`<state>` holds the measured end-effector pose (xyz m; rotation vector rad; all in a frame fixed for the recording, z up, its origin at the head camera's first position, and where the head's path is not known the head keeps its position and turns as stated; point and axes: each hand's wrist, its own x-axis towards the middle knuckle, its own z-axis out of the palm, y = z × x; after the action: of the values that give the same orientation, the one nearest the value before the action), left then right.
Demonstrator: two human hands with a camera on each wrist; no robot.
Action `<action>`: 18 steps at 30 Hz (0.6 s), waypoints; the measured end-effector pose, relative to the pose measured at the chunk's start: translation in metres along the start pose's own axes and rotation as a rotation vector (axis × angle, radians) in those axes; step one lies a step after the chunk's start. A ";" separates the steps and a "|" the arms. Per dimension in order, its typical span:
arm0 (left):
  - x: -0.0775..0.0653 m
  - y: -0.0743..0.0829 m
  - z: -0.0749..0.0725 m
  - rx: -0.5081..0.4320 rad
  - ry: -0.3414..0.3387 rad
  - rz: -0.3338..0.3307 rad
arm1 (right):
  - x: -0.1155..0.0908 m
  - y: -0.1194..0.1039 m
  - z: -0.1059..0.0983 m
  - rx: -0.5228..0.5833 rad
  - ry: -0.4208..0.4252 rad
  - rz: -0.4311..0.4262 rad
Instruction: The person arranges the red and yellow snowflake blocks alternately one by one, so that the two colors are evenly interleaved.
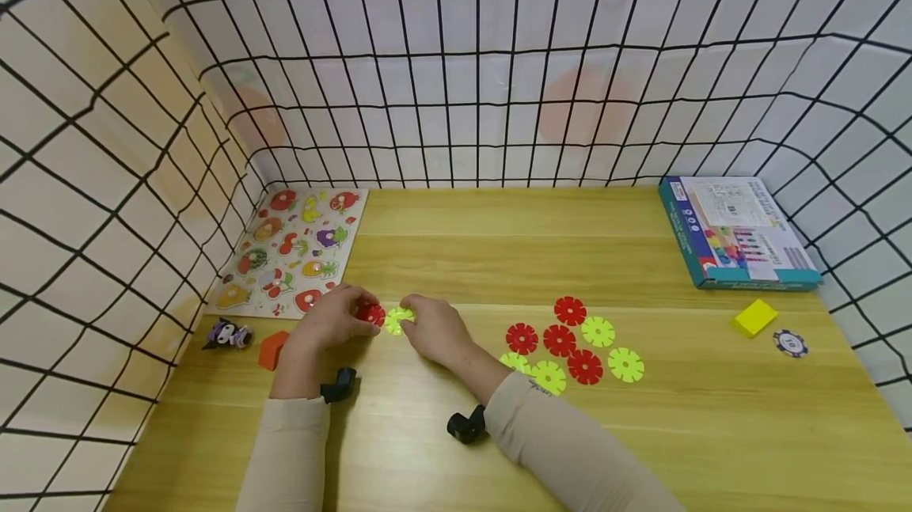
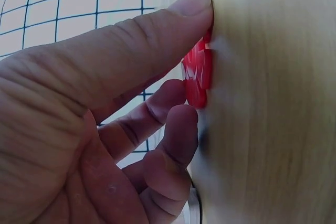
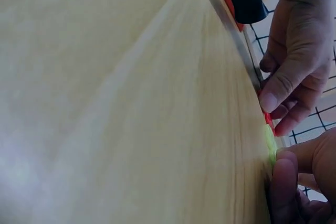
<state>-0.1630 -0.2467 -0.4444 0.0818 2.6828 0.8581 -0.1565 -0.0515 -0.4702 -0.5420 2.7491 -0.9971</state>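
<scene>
My left hand (image 1: 329, 320) pinches a red notched plastic disc (image 1: 371, 315) between thumb and fingers, close over the table. In the left wrist view the red disc (image 2: 197, 74) shows edge-on between thumb and fingertips. My right hand (image 1: 438, 331) pinches a yellow-green notched disc (image 1: 397, 320) by its right edge. Both discs lie edge to edge between the hands; the right wrist view has the yellow-green disc (image 3: 271, 142) right against the red one (image 3: 268, 119). To the right of my right forearm, several loose red discs (image 1: 570, 311) and yellow-green discs (image 1: 626, 365) are spread on the table.
A fruit-picture board (image 1: 285, 251) lies at the back left. Near it are a small purple-and-white figure (image 1: 228, 334) and an orange block (image 1: 272, 350). On the right are a box (image 1: 741, 235), a yellow block (image 1: 755, 317) and a round chip (image 1: 791, 343). Black wire mesh (image 1: 456, 85) surrounds the table.
</scene>
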 end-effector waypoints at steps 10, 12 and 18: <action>0.002 0.003 0.002 -0.044 0.033 0.120 | -0.019 0.012 -0.019 0.308 -0.080 0.061; 0.004 0.005 0.005 -0.002 0.035 0.169 | -0.025 0.015 -0.028 0.288 -0.067 0.059; 0.008 0.009 0.014 0.066 0.016 0.209 | -0.047 0.031 -0.064 0.189 -0.053 0.063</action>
<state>-0.1665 -0.2305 -0.4524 0.3785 2.7522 0.8314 -0.1393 0.0266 -0.4399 -0.4430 2.5732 -1.1923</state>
